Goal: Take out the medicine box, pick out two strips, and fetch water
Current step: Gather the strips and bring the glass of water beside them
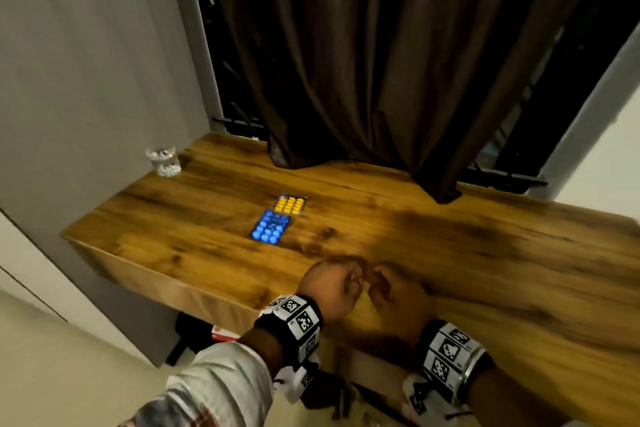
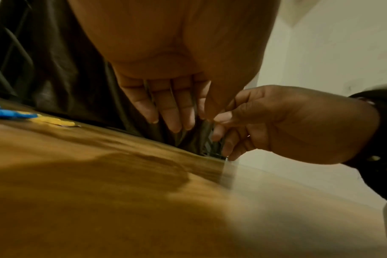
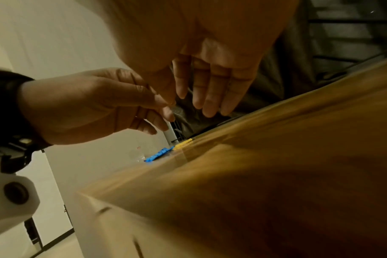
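A blue blister strip (image 1: pixel 270 227) and a yellow one (image 1: pixel 290 204) lie side by side on the wooden table (image 1: pixel 467 239). A glass of water (image 1: pixel 163 160) stands at the far left corner by the wall. No medicine box is in view. My left hand (image 1: pixel 341 279) and right hand (image 1: pixel 382 282) hover together above the table's front edge, thumbs and fingertips meeting, fingers hanging loosely. Nothing shows between them. The left wrist view has my left hand (image 2: pixel 183 122) touching my right hand (image 2: pixel 221 125). The right wrist view has the blue strip (image 3: pixel 158 154) and yellow strip (image 3: pixel 183 144) far off.
A dark brown curtain (image 1: pixel 381 62) hangs behind the table and drapes onto its back edge. A grey wall (image 1: pixel 86 80) closes the left side. Dark objects with a red and white item (image 1: pixel 221 334) lie on the floor under the table.
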